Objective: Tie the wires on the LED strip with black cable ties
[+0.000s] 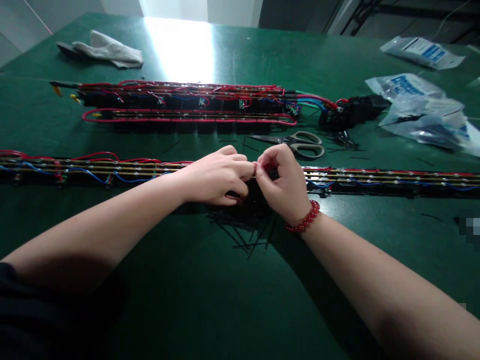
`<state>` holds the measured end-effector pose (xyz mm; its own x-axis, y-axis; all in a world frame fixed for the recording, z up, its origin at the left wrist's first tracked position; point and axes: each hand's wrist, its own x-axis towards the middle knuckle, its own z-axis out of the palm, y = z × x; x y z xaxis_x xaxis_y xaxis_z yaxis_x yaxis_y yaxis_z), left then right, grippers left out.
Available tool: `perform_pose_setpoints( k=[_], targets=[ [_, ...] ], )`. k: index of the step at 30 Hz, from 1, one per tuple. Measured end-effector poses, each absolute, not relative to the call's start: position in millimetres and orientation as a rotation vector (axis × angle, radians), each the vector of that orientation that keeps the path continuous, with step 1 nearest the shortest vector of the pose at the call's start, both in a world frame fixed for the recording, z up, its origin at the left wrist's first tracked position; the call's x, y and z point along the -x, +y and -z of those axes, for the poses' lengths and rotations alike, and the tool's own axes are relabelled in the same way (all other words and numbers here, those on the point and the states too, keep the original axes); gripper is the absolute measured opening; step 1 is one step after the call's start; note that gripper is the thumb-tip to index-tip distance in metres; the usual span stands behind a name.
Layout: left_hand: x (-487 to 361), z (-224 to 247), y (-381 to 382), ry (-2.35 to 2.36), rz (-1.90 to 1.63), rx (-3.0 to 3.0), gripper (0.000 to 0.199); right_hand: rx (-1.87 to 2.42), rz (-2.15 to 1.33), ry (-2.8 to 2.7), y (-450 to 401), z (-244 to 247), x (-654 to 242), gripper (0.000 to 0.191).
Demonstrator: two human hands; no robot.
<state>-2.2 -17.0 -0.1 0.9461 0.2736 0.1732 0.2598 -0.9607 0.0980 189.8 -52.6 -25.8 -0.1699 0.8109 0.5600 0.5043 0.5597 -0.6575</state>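
A long black strip with brass-coloured rods and red and blue wires lies across the table under both hands. My left hand is over its middle, thumb and fingers pinched together. Against its fingertips, my right hand is closed in a pinch too, a red bead bracelet on its wrist. Whatever the fingertips hold is too small or hidden to make out. Just below the hands is a loose pile of thin black cable ties, partly in shadow. Beyond the right hand lie scissors with their blades pointing left.
Behind the strip rests a shorter wired assembly, its cables running right to a black connector. Plastic bags lie at the right, another bag behind them. A pale glove or cloth is at the back left of the green table.
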Motion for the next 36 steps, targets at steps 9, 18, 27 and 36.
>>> perform_pose_setpoints(
  k=[9,18,27,36],
  targets=[
    [2.3,-5.2,-12.4,0.476,-0.303,-2.77,0.014,1.019,-0.443,-1.837,-54.7,22.8,-190.0,0.012],
    [1.4,-5.3,-7.1,0.495,-0.363,-2.624,0.024,1.025,-0.42,-1.844,-53.5,24.8,-189.4,0.012],
    [2.3,-4.4,-6.8,0.458,-0.427,-2.556,0.01,1.028,-0.411,-1.862,-53.5,23.7,-189.5,0.011],
    [0.7,-5.3,-6.0,0.52,-0.454,-2.514,0.012,1.012,-0.385,-1.841,-53.4,25.6,-191.1,0.007]
  ],
)
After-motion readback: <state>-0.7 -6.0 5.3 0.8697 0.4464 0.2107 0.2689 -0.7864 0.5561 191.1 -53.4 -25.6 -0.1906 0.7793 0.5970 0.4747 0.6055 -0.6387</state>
